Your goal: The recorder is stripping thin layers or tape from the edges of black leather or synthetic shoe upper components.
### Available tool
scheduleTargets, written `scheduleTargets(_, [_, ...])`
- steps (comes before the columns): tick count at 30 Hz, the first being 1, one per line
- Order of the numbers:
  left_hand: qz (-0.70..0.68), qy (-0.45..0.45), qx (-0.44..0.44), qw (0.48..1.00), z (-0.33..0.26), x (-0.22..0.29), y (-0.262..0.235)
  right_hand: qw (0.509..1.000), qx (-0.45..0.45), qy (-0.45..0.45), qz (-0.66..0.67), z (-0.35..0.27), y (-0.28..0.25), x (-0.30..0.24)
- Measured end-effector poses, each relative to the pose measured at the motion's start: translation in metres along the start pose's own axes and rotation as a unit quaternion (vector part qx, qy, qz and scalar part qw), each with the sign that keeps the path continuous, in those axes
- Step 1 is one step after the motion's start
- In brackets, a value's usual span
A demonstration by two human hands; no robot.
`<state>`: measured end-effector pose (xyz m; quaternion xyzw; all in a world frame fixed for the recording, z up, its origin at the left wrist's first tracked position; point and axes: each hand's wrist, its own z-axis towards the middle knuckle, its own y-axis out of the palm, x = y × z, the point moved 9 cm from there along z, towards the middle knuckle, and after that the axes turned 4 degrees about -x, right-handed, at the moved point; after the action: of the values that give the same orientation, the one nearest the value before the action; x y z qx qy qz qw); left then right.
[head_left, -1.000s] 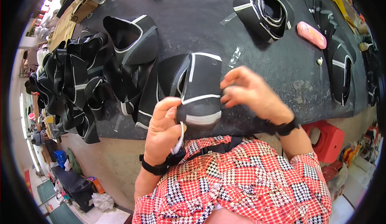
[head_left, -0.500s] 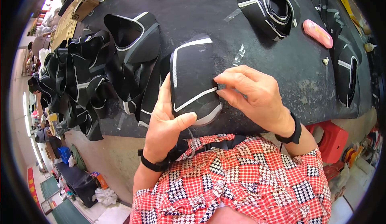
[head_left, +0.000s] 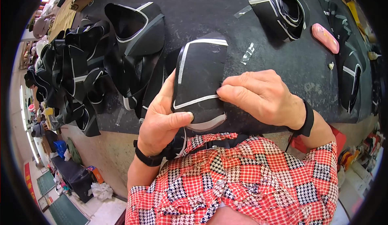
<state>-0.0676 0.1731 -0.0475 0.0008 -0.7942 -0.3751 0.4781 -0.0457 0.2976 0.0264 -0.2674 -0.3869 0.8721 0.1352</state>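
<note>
A curved black fabric piece [head_left: 202,73] with white strips along its top, left side and lower part, and a grey band at the near end, lies in front of me. My left hand [head_left: 158,122] holds its left side, thumb over the near left corner and fingers partly hidden along the edge. At the right edge, where the lower white strip ends, my right hand [head_left: 262,99] is closed in a pinch; its fingertips cover what they grip there. Just beyond my left hand stands a similar black piece [head_left: 147,43], curled and white-edged.
A heap of black strapped pieces [head_left: 74,69] fills the table's left side. Nested black pieces [head_left: 264,13] stand at the far right, near a pink oblong case [head_left: 325,38]. Shiny tape scraps [head_left: 248,53] stick to the black tabletop [head_left: 202,7]. A red stool [head_left: 299,144] shows below the right edge.
The fingers of my right hand have drawn closer together at the piece's right edge. My left thumb has slid slightly toward the near corner. The whole view has shifted a little.
</note>
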Motion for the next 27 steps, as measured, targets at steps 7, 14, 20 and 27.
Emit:
scheduleTargets(7, [-0.012,-0.033,-0.022,0.999,0.010,-0.006,-0.001,0.996,0.007,0.005,-0.091,0.000,0.010,-0.006])
scheduleTargets(14, [0.207,0.045,-0.034,0.977,0.016,0.003,0.019,0.980,-0.106,0.146,0.086,0.001,0.011,0.030])
scheduleTargets(20, [0.302,0.150,0.042,0.940,0.022,0.020,0.031,0.783,-0.124,0.338,0.507,-0.001,0.015,0.031])
scheduleTargets(27, [0.125,0.115,0.019,0.985,0.020,0.015,0.024,0.967,0.060,0.216,0.123,-0.019,-0.021,0.048])
